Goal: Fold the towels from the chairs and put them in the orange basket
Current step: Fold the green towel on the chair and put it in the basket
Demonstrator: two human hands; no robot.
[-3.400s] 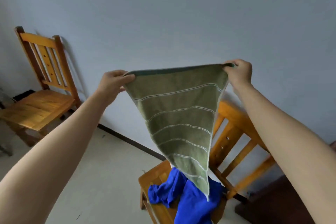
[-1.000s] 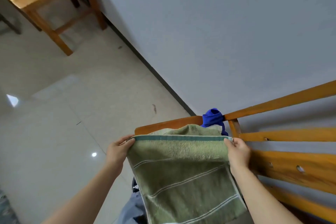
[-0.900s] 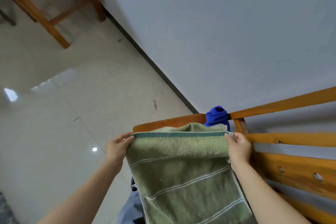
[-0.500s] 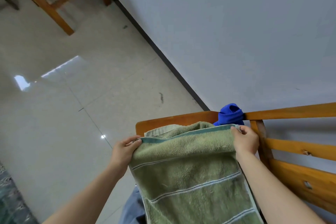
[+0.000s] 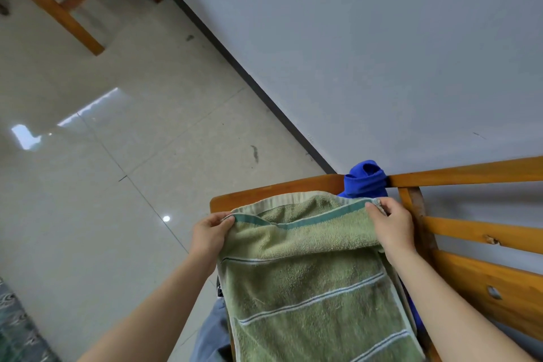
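Note:
A green towel (image 5: 308,282) with thin white stripes lies folded over on the seat of a wooden chair (image 5: 470,238), its upper layer doubled onto the lower one. My left hand (image 5: 210,233) pinches the teal-edged corner on the left. My right hand (image 5: 390,222) pinches the matching corner on the right, close to the chair's backrest. A blue towel (image 5: 365,179) sits bunched at the seat's far corner, mostly hidden behind the green towel. No orange basket is in view.
A second wooden chair (image 5: 67,9) stands at the upper left on the glossy tiled floor (image 5: 102,185). A grey wall (image 5: 352,53) with a dark skirting runs diagonally behind. A patterned rug edge (image 5: 14,332) shows at the lower left.
The towel, held up spread in the air before, has come down onto the chair seat. Over the last second both hands carried the top edge forward, doubling the towel over.

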